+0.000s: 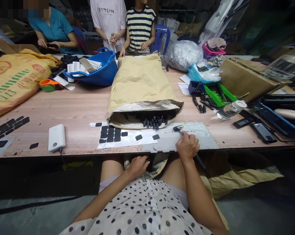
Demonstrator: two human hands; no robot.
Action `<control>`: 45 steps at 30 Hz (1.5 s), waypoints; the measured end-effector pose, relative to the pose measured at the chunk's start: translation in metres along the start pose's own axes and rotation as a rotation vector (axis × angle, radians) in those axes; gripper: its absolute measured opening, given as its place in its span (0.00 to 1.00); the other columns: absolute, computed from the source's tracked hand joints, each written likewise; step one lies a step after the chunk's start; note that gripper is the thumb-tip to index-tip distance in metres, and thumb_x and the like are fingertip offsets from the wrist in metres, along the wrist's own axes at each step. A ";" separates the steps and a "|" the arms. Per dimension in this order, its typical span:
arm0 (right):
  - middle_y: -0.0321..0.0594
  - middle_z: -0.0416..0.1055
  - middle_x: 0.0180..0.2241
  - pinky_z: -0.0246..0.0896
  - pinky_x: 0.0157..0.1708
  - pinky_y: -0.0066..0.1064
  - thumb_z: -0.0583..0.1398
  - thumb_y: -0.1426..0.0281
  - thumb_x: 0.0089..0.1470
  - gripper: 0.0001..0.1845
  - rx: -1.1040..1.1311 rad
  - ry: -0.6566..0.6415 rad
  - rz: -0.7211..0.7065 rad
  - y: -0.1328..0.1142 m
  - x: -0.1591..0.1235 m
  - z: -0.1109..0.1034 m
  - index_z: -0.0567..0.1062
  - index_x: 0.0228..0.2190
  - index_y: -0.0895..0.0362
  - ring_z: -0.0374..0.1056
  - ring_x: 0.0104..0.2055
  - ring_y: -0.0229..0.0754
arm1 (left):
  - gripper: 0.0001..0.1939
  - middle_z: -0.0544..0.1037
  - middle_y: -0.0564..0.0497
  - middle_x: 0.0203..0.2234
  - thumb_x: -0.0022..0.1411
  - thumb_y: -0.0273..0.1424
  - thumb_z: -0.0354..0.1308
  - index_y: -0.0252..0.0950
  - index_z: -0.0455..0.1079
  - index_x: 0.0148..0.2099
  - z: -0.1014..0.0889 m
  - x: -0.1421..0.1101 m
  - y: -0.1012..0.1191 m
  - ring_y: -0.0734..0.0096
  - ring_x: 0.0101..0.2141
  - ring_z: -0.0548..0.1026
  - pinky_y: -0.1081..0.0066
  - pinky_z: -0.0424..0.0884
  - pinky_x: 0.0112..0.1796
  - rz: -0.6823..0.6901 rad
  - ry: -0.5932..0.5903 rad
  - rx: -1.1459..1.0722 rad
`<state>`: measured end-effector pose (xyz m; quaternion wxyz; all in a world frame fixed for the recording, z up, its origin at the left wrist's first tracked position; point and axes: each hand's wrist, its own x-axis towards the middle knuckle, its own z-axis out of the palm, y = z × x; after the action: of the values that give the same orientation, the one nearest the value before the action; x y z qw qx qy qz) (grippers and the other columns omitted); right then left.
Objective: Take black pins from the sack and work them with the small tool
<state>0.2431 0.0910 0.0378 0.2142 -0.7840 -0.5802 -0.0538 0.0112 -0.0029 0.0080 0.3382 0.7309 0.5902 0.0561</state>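
My right hand (187,146) is closed around a small hammer (178,128) at the table's near edge. The hammer's metal head rests on a grey plastic sheet (201,138). My left hand (137,165) is below the table edge, fingers curled into an open bag (157,163) on my lap; what it grips is hidden. A white sheet (130,138) with black adhesive pads (110,133) lies left of the hammer. Behind it a tan paper sack (140,88) lies on its side with black parts (154,122) spilling from its mouth.
A white power bank (56,137) and loose black pads (9,125) lie at the left. A blue basket (102,70), a yellow woven sack (15,76), a green tray (219,94) and a plastic bottle (229,110) crowd the table. Three other people (140,26) work across it.
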 end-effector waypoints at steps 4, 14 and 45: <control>0.46 0.65 0.37 0.46 0.32 0.34 0.55 0.74 0.58 0.18 -0.041 0.025 -0.004 -0.002 0.000 0.003 0.79 0.47 0.55 0.58 0.38 0.47 | 0.15 0.83 0.41 0.41 0.66 0.31 0.54 0.39 0.75 0.53 -0.001 0.002 0.001 0.54 0.42 0.81 0.64 0.75 0.41 -0.045 -0.063 0.040; 0.45 0.65 0.34 0.42 0.31 0.34 0.55 0.74 0.59 0.16 -0.093 0.137 -0.064 0.001 -0.002 0.012 0.79 0.45 0.56 0.58 0.37 0.47 | 0.07 0.78 0.52 0.27 0.63 0.31 0.56 0.38 0.76 0.39 -0.073 0.056 0.023 0.71 0.26 0.74 0.72 0.71 0.33 0.118 0.731 -0.265; 0.45 0.66 0.37 0.50 0.34 0.34 0.56 0.73 0.59 0.17 -0.056 0.056 -0.042 0.005 0.005 0.012 0.78 0.47 0.55 0.60 0.40 0.48 | 0.06 0.77 0.51 0.33 0.56 0.31 0.66 0.42 0.77 0.38 -0.072 0.073 -0.017 0.61 0.39 0.73 0.64 0.69 0.41 0.214 0.514 -0.039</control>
<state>0.2478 0.0987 0.0273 0.2070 -0.7756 -0.5884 -0.0965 -0.0156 0.0947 0.0305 0.1835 0.7442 0.5748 0.2865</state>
